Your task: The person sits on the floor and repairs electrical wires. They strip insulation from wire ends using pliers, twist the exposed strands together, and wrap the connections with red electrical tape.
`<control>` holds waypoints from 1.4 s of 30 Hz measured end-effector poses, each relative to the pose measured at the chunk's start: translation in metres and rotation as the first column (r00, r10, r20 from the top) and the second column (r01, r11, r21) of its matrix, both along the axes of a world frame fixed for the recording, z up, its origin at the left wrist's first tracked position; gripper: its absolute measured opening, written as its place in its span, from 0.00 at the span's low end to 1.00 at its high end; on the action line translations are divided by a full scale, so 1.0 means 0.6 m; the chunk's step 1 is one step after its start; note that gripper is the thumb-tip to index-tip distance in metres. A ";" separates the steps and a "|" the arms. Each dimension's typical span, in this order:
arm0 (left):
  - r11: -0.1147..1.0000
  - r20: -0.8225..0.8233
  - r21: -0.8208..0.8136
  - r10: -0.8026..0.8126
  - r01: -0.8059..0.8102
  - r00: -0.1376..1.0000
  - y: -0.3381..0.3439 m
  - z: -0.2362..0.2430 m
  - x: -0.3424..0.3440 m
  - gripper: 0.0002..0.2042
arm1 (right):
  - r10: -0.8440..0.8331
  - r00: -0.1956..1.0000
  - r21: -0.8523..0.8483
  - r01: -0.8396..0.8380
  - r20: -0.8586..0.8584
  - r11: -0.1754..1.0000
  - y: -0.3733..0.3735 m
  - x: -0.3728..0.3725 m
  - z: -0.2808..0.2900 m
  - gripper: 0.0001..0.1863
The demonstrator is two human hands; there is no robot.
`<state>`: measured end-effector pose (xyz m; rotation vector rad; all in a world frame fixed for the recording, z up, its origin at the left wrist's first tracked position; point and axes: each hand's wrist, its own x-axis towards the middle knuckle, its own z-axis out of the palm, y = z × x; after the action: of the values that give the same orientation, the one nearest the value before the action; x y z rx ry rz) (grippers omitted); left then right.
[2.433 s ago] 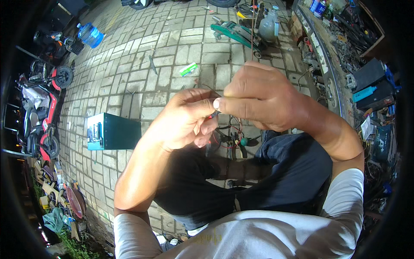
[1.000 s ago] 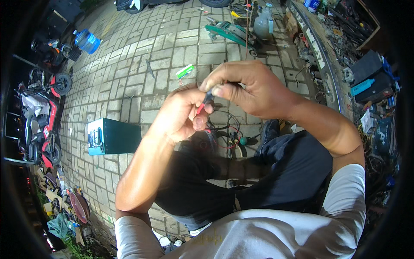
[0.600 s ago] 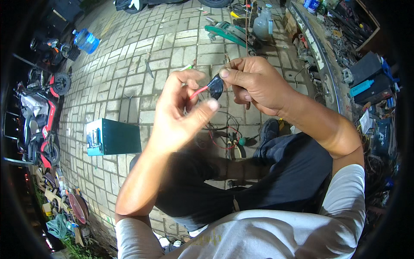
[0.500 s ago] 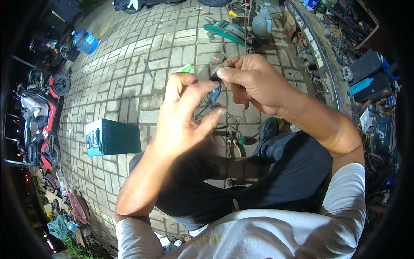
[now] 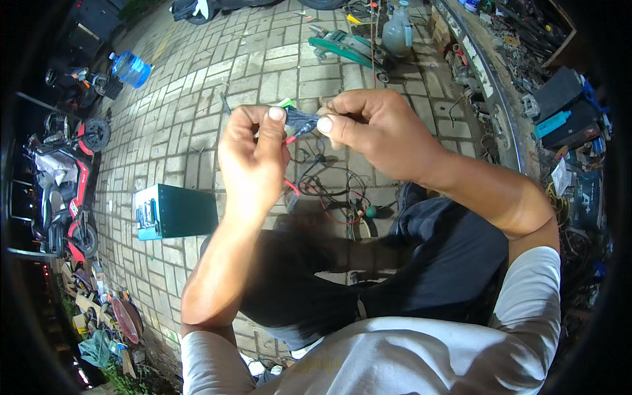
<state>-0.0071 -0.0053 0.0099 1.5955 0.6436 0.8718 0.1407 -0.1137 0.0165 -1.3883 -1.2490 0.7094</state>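
A black, tape-like wrapped bundle is stretched sideways between my two hands, a red wire showing beneath it. My left hand pinches its left end, thumb on top. My right hand grips the right end between thumb and fingers. On the paving below lie looped black and red wires with a round green piece. A small green-and-white item is mostly hidden behind the bundle.
A dark teal box stands at left, near red scooters. A water jug, a green floor jack and a grey bottle sit farther out. A cluttered ledge runs along the right; scrap lies lower left.
My left hand has moved leftward and up and closed its thumb onto the black bundle, which is turned from upright to nearly horizontal. My right hand still pinches it, now slightly lower.
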 end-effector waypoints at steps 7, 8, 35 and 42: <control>0.828 -0.042 -0.519 -0.271 0.211 0.962 0.023 0.015 -0.004 0.03 | -0.208 0.737 0.475 -0.171 0.644 0.863 0.011 0.014 -0.002 0.07; 0.795 -0.054 -0.555 -0.330 0.246 0.943 0.024 0.019 -0.005 0.03 | -0.200 0.758 0.500 -0.187 0.621 0.846 0.016 0.013 0.001 0.08; 0.737 0.135 0.673 -0.041 -0.062 0.990 -0.007 0.007 -0.008 0.05 | -0.030 0.844 -0.209 -0.098 -0.535 0.973 0.010 0.021 0.025 0.15; 0.983 0.318 -0.176 0.012 0.047 0.948 0.008 0.000 0.016 0.08 | -0.010 1.000 0.075 0.009 0.015 0.997 0.009 0.007 0.012 0.10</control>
<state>0.0024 -0.0003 0.0102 1.2591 0.4633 1.0018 0.1447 -0.1084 0.0238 -1.3396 -1.2674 0.6402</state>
